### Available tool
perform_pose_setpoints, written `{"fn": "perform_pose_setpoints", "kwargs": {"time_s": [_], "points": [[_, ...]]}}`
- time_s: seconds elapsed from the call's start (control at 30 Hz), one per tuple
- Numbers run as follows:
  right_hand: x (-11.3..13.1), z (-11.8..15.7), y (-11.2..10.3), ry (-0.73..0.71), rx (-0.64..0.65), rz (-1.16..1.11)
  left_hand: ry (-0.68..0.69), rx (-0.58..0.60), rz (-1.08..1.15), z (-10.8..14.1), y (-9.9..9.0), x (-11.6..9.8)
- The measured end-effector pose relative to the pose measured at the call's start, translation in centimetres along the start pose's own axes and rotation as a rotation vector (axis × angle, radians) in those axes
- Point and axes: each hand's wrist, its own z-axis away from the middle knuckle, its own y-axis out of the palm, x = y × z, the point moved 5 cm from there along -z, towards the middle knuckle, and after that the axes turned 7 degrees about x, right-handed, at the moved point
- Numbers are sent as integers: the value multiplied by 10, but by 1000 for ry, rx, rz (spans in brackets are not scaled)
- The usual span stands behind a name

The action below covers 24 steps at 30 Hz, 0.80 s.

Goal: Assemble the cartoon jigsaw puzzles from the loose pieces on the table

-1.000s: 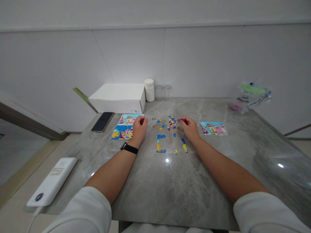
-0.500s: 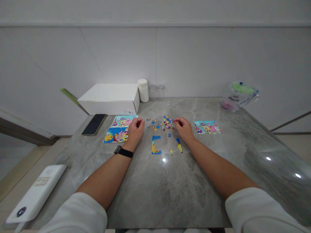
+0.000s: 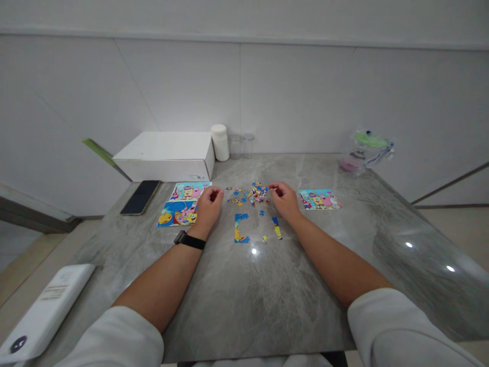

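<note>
My left hand (image 3: 209, 205) rests by the right edge of two picture cards, its fingers curled toward the thumb; whether it holds anything is hidden. The upper card (image 3: 187, 191) and lower card (image 3: 173, 214) show bright cartoon figures. At the right side of a heap of jigsaw pieces (image 3: 258, 192) is my right hand (image 3: 284, 200), thumb and fingers bent together. Anything between them is too small to make out. Nearer me lies a joined C-shaped puzzle section (image 3: 238, 229). Right of it are a joined strip (image 3: 277, 228), a loose yellowish piece (image 3: 265, 238) and a blue piece (image 3: 262, 213).
A third picture card (image 3: 320, 199) lies right of my right hand. Behind stand a white box (image 3: 164, 153), a white bottle (image 3: 220, 143) and two clear glasses (image 3: 248, 147). A phone (image 3: 140, 198) lies left, a white device (image 3: 49, 306) nearer, and a plastic bag (image 3: 362, 153) at back right.
The view has shifted slightly, so everything sits a little further left. Both hands keep nearly the same places and poses over the table; the puzzle sections look unchanged.
</note>
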Motion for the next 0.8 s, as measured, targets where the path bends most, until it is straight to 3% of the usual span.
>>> {"fn": "perform_pose_setpoints", "kwargs": {"time_s": [0.17, 0.27, 0.43, 0.63, 0.8], "points": [[12, -18, -18, -83, 72, 168, -11, 10, 18, 0, 2, -1], [12, -33, -18, -110, 182, 315, -17, 21, 32, 0, 2, -3], [4, -50, 11, -125, 401, 544, -12, 31, 24, 0, 4, -3], [3, -42, 49, -105, 451, 645, -17, 54, -23, 0, 5, -1], [9, -31, 63, -147, 494, 695, 53, 114, -208, 1, 12, -1]]}}
